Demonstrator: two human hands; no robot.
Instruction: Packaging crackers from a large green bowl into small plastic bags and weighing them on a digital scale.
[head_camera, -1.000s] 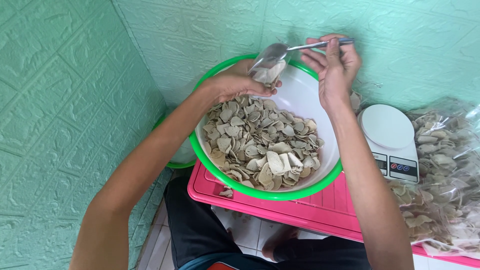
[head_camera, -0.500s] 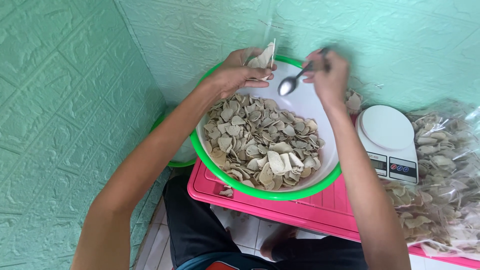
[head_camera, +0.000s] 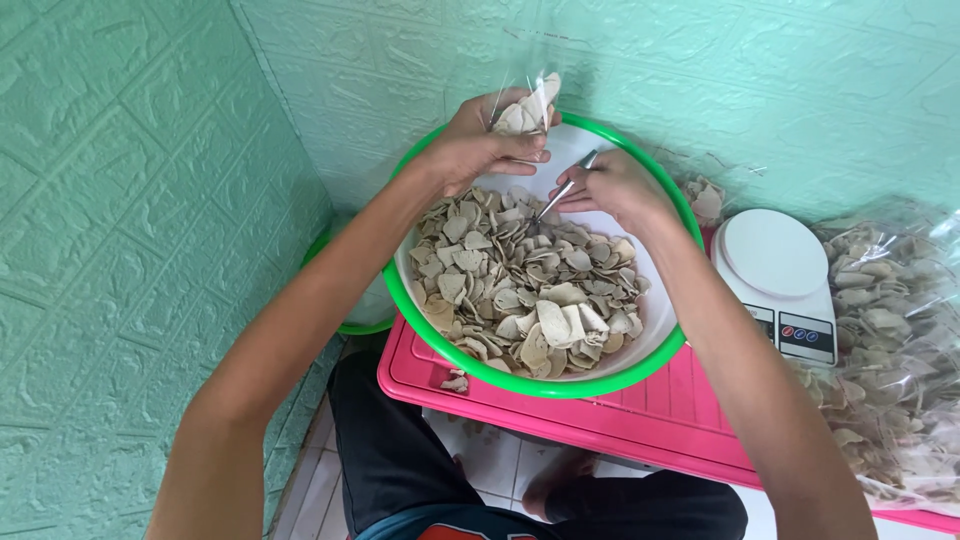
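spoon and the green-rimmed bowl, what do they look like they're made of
Spoon: likely polished metal; thin, silvery handle with a bright glint. Green-rimmed bowl: probably moulded plastic; smooth, glossy white inside, uniform bright green rim with soft highlights.

View: a single head-worn camera is provided; nothing is shared with a second view.
Direction: steeply downward and forward, toward a mint-green embossed wall corner (head_camera: 150, 200).
Nearness: close, at arm's length.
Frame centre: a green-rimmed white plastic basin (head_camera: 620, 215) on a pink plastic table (head_camera: 640, 415).
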